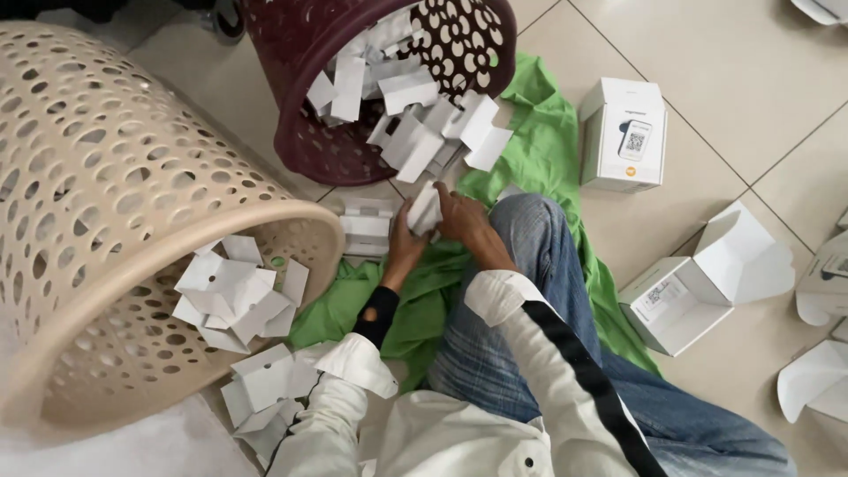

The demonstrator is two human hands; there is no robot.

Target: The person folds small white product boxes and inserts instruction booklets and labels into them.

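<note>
Head view: both hands fold a small white card insert over a green cloth on the floor.

The left hand [405,240] and right hand [461,216] meet on the white card insert [425,210], each grip pinching one side of it, just above the person's bent knee in blue jeans [530,265]. The green cloth [539,150] lies beneath. Behind stands a tipped maroon basket [309,53] spilling white inserts; a beige basket [97,177] lies on its side at left. A closed white box [624,132] and an open box [689,296] sit to the right on the tiles.
</note>
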